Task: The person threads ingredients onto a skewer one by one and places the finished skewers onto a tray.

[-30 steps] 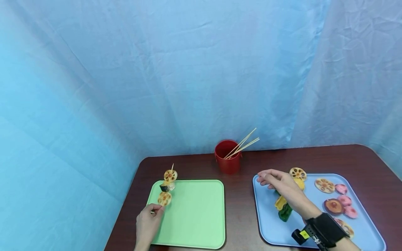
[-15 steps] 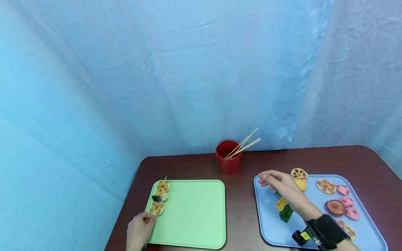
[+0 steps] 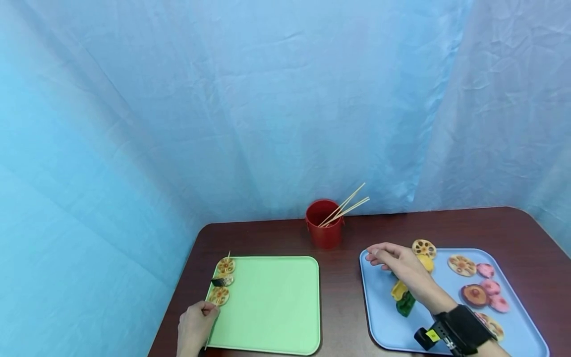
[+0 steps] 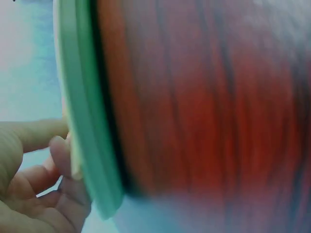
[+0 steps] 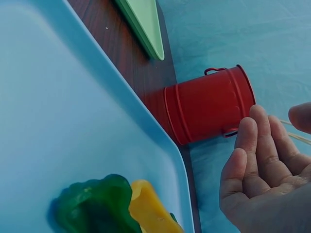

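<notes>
My left hand (image 3: pixel 196 327) pinches the lower end of a skewer at the green tray's (image 3: pixel 272 307) left edge. Threaded on that skewer are a lotus root slice (image 3: pixel 226 265), a dark-and-pale piece (image 3: pixel 222 280) and a second lotus root slice (image 3: pixel 219 296). They lie along the tray's left side. In the left wrist view, the tray's rim (image 4: pixel 82 107) hides most of the skewer. Over the blue tray (image 3: pixel 379 317) hovers my right hand (image 3: pixel 399 263), fingers relaxed and holding nothing.
A red bucket (image 3: pixel 324 235) with several bare skewers (image 3: pixel 352 198) stands at the table's back. On the blue tray are lotus root slices (image 3: pixel 462 265), a mushroom (image 3: pixel 475 295), pink pieces (image 3: pixel 489 286), a yellow piece (image 3: pixel 398 290) and a dark green piece (image 3: pixel 405 304). A blue curtain (image 3: pixel 285 109) hangs behind.
My left hand has moved left and towards me, bringing the loaded skewer down along the green tray's left side. The right hand has stayed in place.
</notes>
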{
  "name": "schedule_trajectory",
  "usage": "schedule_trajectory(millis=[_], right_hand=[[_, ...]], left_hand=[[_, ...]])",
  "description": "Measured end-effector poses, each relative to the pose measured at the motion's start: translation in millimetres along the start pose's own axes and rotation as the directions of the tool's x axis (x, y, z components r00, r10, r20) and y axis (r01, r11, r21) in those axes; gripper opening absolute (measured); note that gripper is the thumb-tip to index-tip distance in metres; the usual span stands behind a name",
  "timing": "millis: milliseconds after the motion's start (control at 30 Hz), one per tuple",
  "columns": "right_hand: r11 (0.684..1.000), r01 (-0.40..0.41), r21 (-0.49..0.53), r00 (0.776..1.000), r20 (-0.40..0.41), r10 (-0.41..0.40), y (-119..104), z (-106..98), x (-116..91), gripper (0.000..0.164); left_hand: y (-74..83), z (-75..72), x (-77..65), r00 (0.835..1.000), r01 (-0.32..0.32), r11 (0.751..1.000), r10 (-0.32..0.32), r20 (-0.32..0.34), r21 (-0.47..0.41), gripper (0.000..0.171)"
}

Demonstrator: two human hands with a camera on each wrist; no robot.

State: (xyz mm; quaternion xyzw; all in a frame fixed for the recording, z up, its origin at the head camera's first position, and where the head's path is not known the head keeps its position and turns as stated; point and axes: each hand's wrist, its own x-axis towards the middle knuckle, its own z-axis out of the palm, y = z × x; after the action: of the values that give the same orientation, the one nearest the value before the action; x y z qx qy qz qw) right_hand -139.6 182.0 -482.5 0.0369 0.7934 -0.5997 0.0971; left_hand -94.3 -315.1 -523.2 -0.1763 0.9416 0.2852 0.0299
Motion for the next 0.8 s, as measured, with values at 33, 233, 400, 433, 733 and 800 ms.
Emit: schedule_trajectory(millis=[33,233,400,433,733,800], right_hand=[[1.000,0.005,0.000,1.000,0.002,-0.005,-0.3,-0.7,0.1,0.054],[0.999,0.052,-0.010,0.998,0.020,-0.052,-3.8,-8.6,0.7,0.054],[0.988,0.127,-0.087,0.992,-0.011,-0.129,-11.0,-14.5,1.3,0.051],[0.980,0.156,-0.126,0.987,-0.028,-0.161,-12.6,-15.4,1.9,0.049],[0.833,0.362,-0.418,0.864,-0.184,-0.468,-41.1,-21.3,28.5,0.036],[0.821,0.369,-0.436,0.849,-0.201,-0.488,-49.4,-20.8,36.5,0.040]], left_hand=[[0.2,-2.1,-0.5,1.000,0.002,1.000,-0.002,0.006,0.002,0.019],[19.6,-21.8,-8.0,0.999,-0.031,0.999,0.032,-0.028,0.013,0.033],[64.8,-20.7,-12.4,0.967,-0.221,0.975,0.215,-0.138,-0.026,0.025],[74.5,-16.3,-11.6,0.950,-0.278,0.960,0.268,-0.162,-0.038,0.023],[158.2,42.9,1.5,0.843,-0.536,0.825,0.514,-0.156,-0.178,0.018],[171.7,53.4,2.5,0.841,-0.541,0.812,0.526,-0.129,-0.218,0.018]])
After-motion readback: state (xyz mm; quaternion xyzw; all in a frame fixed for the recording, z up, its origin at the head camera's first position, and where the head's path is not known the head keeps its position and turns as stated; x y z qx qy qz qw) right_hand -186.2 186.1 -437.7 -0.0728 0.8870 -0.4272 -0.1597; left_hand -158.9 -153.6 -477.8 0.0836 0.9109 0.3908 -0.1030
